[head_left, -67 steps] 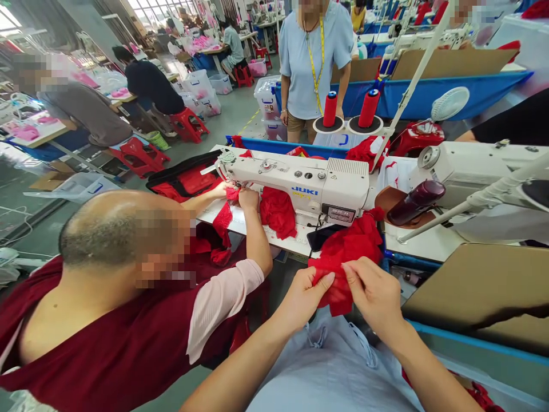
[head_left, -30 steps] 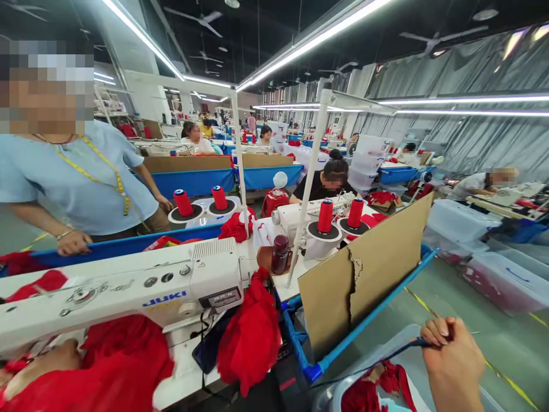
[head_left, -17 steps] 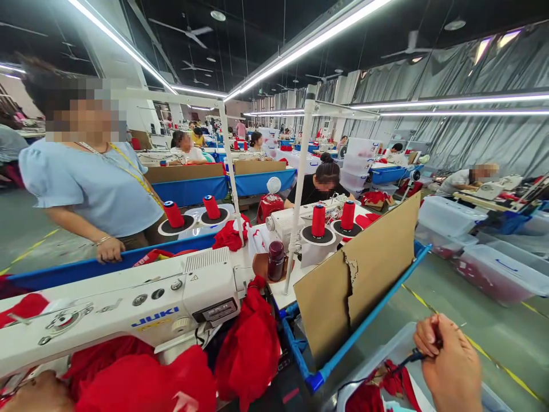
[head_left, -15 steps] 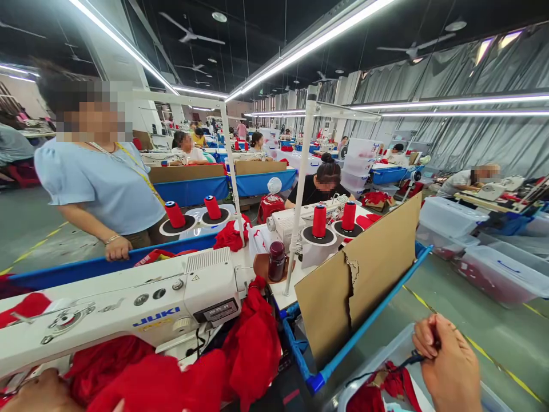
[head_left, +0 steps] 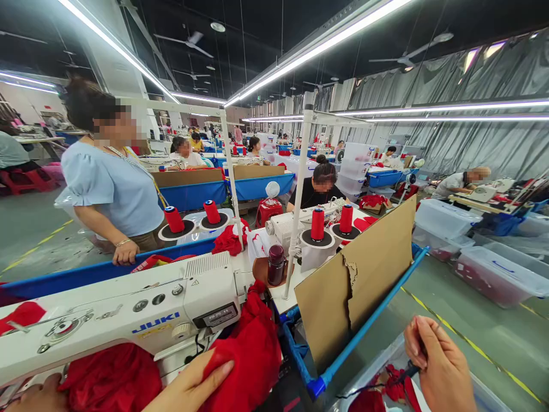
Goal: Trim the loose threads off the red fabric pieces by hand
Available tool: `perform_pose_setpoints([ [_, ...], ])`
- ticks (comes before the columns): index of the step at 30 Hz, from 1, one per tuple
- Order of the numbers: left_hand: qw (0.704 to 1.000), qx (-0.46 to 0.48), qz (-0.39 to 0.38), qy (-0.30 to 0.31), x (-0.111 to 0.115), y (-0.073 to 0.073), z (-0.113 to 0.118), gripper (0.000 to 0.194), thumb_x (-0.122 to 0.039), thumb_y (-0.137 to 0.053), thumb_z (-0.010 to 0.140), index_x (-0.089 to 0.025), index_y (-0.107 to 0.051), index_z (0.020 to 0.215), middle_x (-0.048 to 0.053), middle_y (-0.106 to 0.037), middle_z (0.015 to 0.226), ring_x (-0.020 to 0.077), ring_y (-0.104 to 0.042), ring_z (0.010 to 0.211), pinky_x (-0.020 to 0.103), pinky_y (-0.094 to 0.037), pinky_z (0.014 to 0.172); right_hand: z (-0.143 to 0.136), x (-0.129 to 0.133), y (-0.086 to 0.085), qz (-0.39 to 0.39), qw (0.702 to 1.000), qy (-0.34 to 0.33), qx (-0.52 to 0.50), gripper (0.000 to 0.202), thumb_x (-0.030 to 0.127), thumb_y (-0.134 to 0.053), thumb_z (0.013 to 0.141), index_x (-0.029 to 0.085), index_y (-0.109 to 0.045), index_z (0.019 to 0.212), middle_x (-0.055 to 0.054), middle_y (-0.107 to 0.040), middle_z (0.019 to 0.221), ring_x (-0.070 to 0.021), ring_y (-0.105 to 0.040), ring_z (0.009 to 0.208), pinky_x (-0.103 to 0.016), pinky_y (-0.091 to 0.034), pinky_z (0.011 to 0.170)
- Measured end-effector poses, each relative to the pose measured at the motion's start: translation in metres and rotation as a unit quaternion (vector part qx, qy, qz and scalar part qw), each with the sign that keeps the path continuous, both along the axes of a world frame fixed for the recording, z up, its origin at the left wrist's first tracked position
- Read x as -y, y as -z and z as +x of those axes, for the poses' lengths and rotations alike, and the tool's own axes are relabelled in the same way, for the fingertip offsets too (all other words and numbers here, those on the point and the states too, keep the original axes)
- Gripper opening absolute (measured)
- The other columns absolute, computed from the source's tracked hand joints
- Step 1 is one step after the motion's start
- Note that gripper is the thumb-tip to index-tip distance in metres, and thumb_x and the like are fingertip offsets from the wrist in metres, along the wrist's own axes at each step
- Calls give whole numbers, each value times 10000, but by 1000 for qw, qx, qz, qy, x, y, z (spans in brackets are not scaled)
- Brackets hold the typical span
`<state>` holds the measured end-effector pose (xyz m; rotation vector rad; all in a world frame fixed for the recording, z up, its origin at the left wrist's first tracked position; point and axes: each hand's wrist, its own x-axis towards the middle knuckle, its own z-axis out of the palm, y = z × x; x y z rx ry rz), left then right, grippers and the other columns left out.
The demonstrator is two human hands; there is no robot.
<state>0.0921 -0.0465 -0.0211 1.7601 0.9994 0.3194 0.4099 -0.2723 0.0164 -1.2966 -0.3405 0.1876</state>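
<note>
My left hand [head_left: 193,384] reaches in from the bottom edge. Its fingers lie stretched over a piece of red fabric [head_left: 253,349], pressed to the red pile that hangs off the right end of the white Juki sewing machine [head_left: 128,315]; the thumb is hidden. My right hand [head_left: 437,366] is at the lower right, pinched shut on a thin dark cord [head_left: 377,384]. The cord runs down and left into a clear plastic bin [head_left: 484,395] that holds more red fabric [head_left: 397,389].
A co-worker's hand [head_left: 30,396] rests on red cloth under the machine at the bottom left. A person in a light blue top [head_left: 111,189] stands behind the blue rail. A torn cardboard panel [head_left: 355,286] on a blue pipe frame [head_left: 373,323] stands between my hands. Thread cones [head_left: 174,220], a dark bottle [head_left: 275,265] and floor bins [head_left: 493,269] surround.
The view swung up from my lap to the room. My left hand has come in from the left with red fabric to the hanging pile. My right hand keeps the cord and has risen slightly.
</note>
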Motion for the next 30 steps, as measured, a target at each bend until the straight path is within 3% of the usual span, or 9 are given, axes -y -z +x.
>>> perform_pose_setpoints([
  [2, 996, -3, 29, 90, -15, -2, 28, 419, -586, -565, 758, -265, -725, 976, 23, -717, 1138, 289, -563, 1189, 397, -378, 1091, -3, 1, -1, 0, 1000, 1, 3, 466, 572, -762, 683, 185, -517, 596, 51, -438, 452, -56, -312, 407, -151, -281, 354],
  [4, 987, -45, 68, 138, -32, 10, 52, 323, -429, -507, 827, -208, -708, 948, 51, -713, 1137, 262, -608, 1103, 366, -419, 1034, -5, 3, -1, 1, 1000, -3, 4, 475, 580, -754, 689, 181, -519, 581, 48, -435, 457, -56, -307, 413, -150, -283, 355],
  [8, 968, -162, 124, 144, -59, 51, 83, 256, -167, -423, 845, -169, -672, 904, 64, -738, 1029, 213, -655, 987, 293, -460, 921, -5, 10, 0, 2, 1000, -12, 9, 452, 560, -742, 722, 181, -535, 587, 49, -432, 471, -60, -314, 424, -149, -296, 360],
  [11, 962, -189, 151, 127, -68, 66, 92, 276, -91, -438, 824, -178, -660, 964, 81, -716, 1124, 207, -639, 1075, 276, -429, 948, -5, 15, 2, -3, 1000, -9, 8, 445, 550, -739, 730, 184, -533, 584, 47, -429, 475, -65, -309, 429, -149, -306, 359],
  [18, 935, -270, 223, 50, -60, 63, 99, 368, -100, -419, 862, -143, -577, 1191, 182, -683, 1144, 294, -628, 1116, 376, -448, 924, -16, 9, 5, -65, 996, -58, -14, 511, 649, -712, 695, 187, -520, 594, 56, -402, 485, -62, -293, 437, -157, -315, 391],
  [22, 919, -284, 272, 14, -39, 52, 102, 479, -9, -264, 858, -43, -551, 1240, 268, -602, 1226, 350, -582, 1144, 476, -446, 921, -30, -8, 17, -110, 979, -170, -9, 541, 692, -632, 750, 191, -485, 611, 71, -360, 504, -59, -252, 441, -168, -251, 401],
  [24, 923, -247, 296, 8, -23, 43, 104, 496, -13, -246, 867, -71, -564, 1244, 243, -556, 1297, 333, -529, 1206, 493, -411, 986, -41, -21, 26, -138, 958, -253, 3, 571, 743, -565, 763, 201, -456, 623, 81, -337, 476, -63, -236, 431, -182, -210, 401],
  [27, 978, -8, 177, 107, 12, 34, 105, 388, -253, -424, 925, -212, -555, 1287, 138, -558, 1316, 258, -590, 1091, 417, -452, 977, -62, -41, 38, -173, 908, -380, 37, 585, 782, -459, 797, 212, -437, 666, 81, -365, 450, -73, -251, 426, -204, -213, 423],
  [30, 942, 191, -105, 254, 48, 33, 99, 709, -502, -642, 796, -304, -400, 1433, 119, -574, 1298, 237, -654, 911, 357, -532, 749, -85, -54, 41, -175, 855, -484, 71, 605, 802, -432, 790, 209, -413, 671, 49, -428, 552, -84, -324, 502, -212, -274, 490],
])
